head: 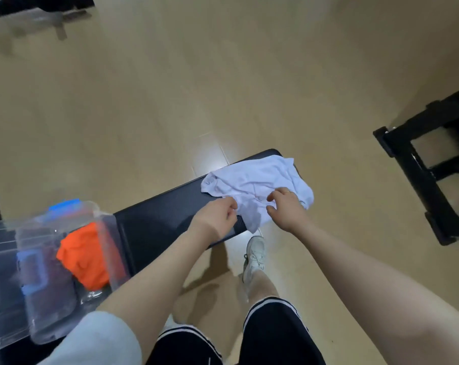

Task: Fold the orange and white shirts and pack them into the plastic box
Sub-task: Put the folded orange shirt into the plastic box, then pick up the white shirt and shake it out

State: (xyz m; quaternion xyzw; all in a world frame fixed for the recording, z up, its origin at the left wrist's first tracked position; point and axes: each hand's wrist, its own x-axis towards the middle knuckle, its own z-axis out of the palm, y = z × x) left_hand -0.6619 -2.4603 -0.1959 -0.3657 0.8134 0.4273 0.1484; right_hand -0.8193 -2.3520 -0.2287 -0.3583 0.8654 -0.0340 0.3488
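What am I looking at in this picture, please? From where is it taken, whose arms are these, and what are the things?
There is no machine: a camera on a person's head looks down at their own arms. The left hand pinches an edge of the white shirt; the right hand rests on it with curled fingers. The shirt lies crumpled on a dark bench. At the left stands a clear plastic box with the orange shirt already inside.

Both arms extended; left hand (218,216) pinched, right hand (286,209) spread.
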